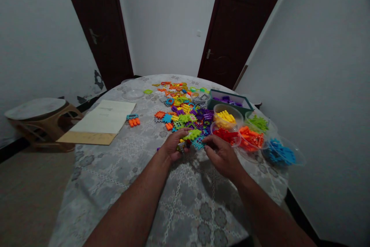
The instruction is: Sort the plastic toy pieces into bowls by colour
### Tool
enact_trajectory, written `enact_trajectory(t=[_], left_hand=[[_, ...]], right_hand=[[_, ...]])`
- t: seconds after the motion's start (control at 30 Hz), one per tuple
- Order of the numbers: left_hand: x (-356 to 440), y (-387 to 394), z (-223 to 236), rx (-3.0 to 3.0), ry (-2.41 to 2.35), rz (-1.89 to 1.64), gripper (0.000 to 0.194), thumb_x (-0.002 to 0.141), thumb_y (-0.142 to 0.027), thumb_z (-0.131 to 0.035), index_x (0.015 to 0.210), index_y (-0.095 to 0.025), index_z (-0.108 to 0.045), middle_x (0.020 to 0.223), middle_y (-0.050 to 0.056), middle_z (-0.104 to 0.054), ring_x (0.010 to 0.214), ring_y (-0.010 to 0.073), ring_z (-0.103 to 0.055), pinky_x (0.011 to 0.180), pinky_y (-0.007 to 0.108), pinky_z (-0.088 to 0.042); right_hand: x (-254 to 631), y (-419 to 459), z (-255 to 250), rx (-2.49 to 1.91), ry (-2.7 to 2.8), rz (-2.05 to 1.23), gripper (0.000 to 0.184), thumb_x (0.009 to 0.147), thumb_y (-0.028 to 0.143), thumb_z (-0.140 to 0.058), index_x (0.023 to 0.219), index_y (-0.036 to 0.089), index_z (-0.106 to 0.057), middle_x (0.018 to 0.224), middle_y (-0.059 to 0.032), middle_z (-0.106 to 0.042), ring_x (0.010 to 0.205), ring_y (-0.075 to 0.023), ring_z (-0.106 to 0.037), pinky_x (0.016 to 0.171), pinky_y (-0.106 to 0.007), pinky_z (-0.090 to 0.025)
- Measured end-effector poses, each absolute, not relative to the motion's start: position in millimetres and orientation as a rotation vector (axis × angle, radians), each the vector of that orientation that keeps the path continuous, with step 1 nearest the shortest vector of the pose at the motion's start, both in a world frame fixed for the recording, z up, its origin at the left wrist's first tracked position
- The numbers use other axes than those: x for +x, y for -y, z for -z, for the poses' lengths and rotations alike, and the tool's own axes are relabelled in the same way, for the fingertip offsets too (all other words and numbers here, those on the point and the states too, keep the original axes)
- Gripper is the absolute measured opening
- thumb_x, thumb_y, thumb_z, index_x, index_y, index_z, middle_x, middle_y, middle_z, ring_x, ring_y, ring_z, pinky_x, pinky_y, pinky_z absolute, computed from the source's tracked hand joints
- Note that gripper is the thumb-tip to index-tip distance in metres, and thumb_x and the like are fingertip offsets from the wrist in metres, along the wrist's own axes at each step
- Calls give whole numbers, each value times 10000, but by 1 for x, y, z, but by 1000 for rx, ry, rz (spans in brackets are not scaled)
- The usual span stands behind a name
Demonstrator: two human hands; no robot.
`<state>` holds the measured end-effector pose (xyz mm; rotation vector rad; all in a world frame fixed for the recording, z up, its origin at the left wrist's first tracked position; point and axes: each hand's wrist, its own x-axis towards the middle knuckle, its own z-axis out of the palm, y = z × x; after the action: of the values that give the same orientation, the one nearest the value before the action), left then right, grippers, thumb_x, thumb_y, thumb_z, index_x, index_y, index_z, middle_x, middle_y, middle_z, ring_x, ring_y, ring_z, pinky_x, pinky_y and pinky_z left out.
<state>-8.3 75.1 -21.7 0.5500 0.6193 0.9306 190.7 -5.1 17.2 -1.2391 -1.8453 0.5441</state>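
My left hand (172,146) is closed around a small cluster of plastic building pieces, with a lime-green piece (193,135) sticking out at its fingertips. Yellow, dark red and grey bits show below that piece, partly hidden by the fingers. A teal lattice-like building piece (198,143) sits between the two hands, against the lime-green one. Thumb and forefinger of my right hand (221,155) are closed at its right edge. Just beyond the hands lies a heap of mixed interlocking pieces (185,110) in many colours.
Clear tubs hold yellow pieces (226,116), red pieces (227,135), orange pieces (251,138), green pieces (258,123) and blue pieces (281,152). Behind them stands a dark green box (212,102) with purple pieces. Paper sheets (104,118) overhang the table's left edge near a stool (37,109).
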Motion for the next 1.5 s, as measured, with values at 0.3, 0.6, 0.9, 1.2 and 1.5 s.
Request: enact_trajectory(t=[0.3,0.6,0.9,1.2,1.5], left_hand=[[-13,-80,18,518,-569,-916,364,803,-118,-736,1145,-154,-615,899,62,-709,588,157,-679,362,192,-451],[-8,-80,6,598,-731,-939,358,800,-118,-680,1147,-171,-609,897,60,-693,588,171,-685,356,213,-479],[-9,-80,7,639,-770,-954,420,766,-112,-689,1175,-172,-612,937,78,-692,604,171,-678,369,215,-479],[-8,-81,12,681,-778,-943,434,743,-138,-746,1154,-183,-614,937,75,-672,619,174,-681,368,209,-468],[-5,-74,13,715,-705,-914,462,739,-200,-796,1156,-177,-599,898,39,-668,609,140,-645,364,184,-436]], right_hand=[[209,24,-20,-1243,1699,-686,165,936,214,-624,1073,234,-713,910,-3,-720,826,-164,-681,767,-290,-532],[340,49,-26,-1654,1458,179,309,982,286,-546,1198,196,-747,1178,-120,-764,1049,-253,-709,928,-403,-566],[462,49,-22,-2000,1309,362,304,869,242,-482,962,206,-769,980,-93,-798,868,-245,-717,872,-380,-550],[473,36,-25,-1944,1326,454,276,780,123,-445,818,198,-708,1141,-145,-784,1113,-286,-711,1074,-469,-504],[310,26,-35,-1406,1628,136,252,916,125,-517,1011,234,-724,1164,-78,-772,1122,-246,-714,1039,-436,-546]])
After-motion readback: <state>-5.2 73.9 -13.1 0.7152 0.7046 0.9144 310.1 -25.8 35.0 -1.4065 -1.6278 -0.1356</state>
